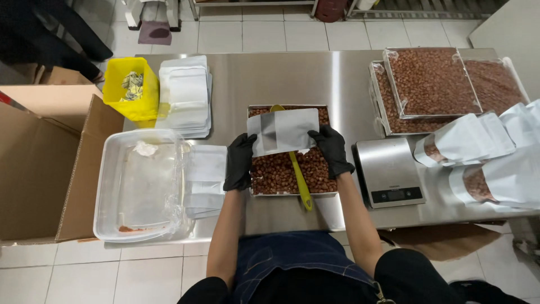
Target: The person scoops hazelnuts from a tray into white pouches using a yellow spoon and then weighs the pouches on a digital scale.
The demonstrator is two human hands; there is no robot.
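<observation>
Plainly, both gloved hands pinch one white pouch by its short ends: the left hand (239,162) has its fingers curled round the left edge, the right hand (332,150) grips the right edge, thumb over the front, so the pouch (284,130) hangs flat and horizontal between the fingertips. Whether its mouth is open I cannot tell. Directly beneath the fingers lies a metal tray (254,192) of brown nuts, and a yellow scoop (298,177) rests in the nuts, its handle running past the near rim toward the body. Since the pouch is held only at its edges, a slack pinch could, I judge, drop it into the nuts; a careless wrist might also knock the scoop handle and flip nuts onto the table (292,73). Beyond the right fingers sits a scale (388,171), then filled pouches (467,141) and covered nut trays (433,81). Beyond the left fingers lie empty pouches (205,169), a clear tub (140,186), a yellow bin (132,87) and a cardboard box (39,169).
</observation>
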